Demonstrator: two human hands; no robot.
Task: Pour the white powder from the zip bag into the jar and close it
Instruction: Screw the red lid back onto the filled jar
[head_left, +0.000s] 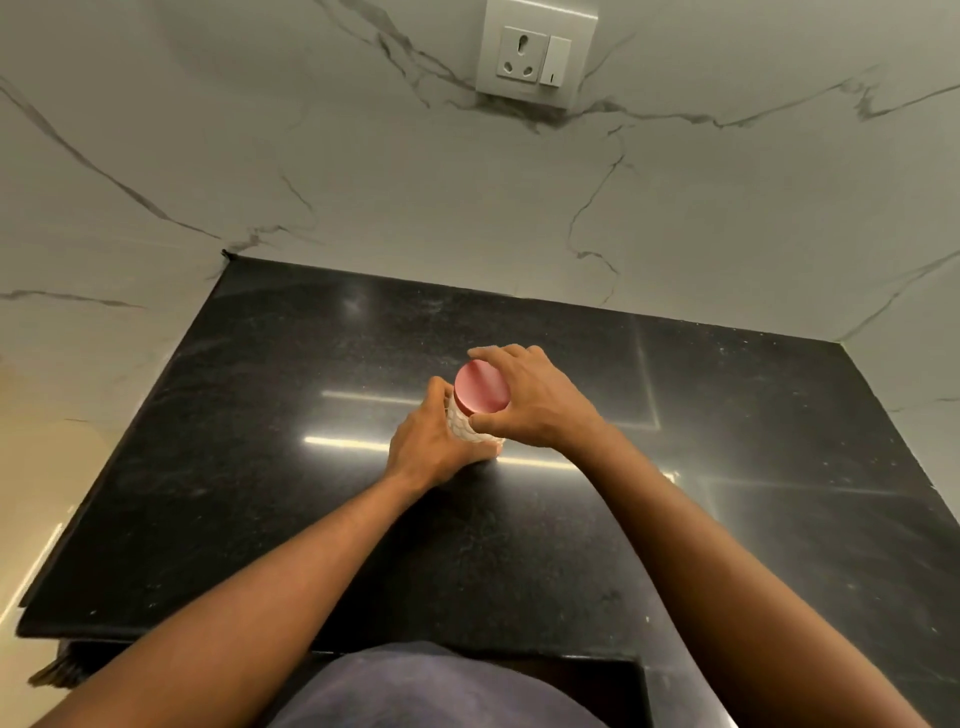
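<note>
On the black bench (260, 467), the left hand (431, 447) wraps the patterned jar (470, 428) while the right hand's (535, 400) fingers (493, 353) clamp its pink lid (480, 387).

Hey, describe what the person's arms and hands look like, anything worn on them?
Both forearms are bare to the bottom of the frame: no sleeves show. The left hand and right hand wear no gloves, and no watch, bracelet or ring is visible. Only a dark bluish-grey garment covers the torso.

Bare forearms and hands; grey-blue shirt (441, 691) at the waist.
</note>
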